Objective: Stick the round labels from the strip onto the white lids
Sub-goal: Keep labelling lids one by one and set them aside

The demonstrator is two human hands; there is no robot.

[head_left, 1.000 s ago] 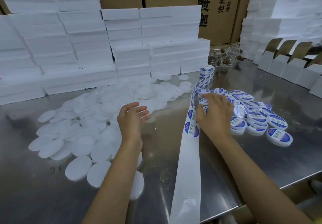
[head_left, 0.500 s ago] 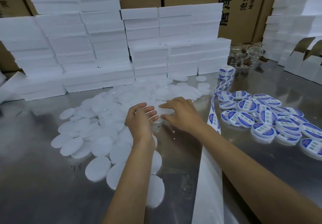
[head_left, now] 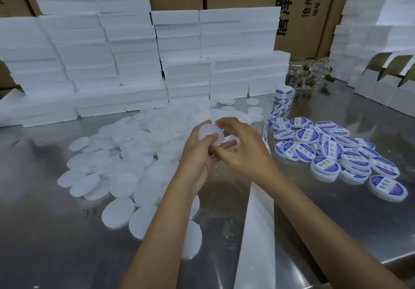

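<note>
The left hand (head_left: 203,154) holds one blank white lid (head_left: 211,134) above the desk (head_left: 45,232), thumb curled onto its face. The right hand (head_left: 243,148), just right of that grip, pinches the lid's far rim. The lid looks light, stiff and slick, so it is best held by the rim. The label strip (head_left: 267,129) lies right of both hands.

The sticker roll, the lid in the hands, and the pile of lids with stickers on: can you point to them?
Sticker roll (head_left: 284,93): head view, its top face.
Held lid (head_left: 211,133): head view, its flat white face.
Stickered lids (head_left: 325,151): head view, a label mid-pile.
</note>
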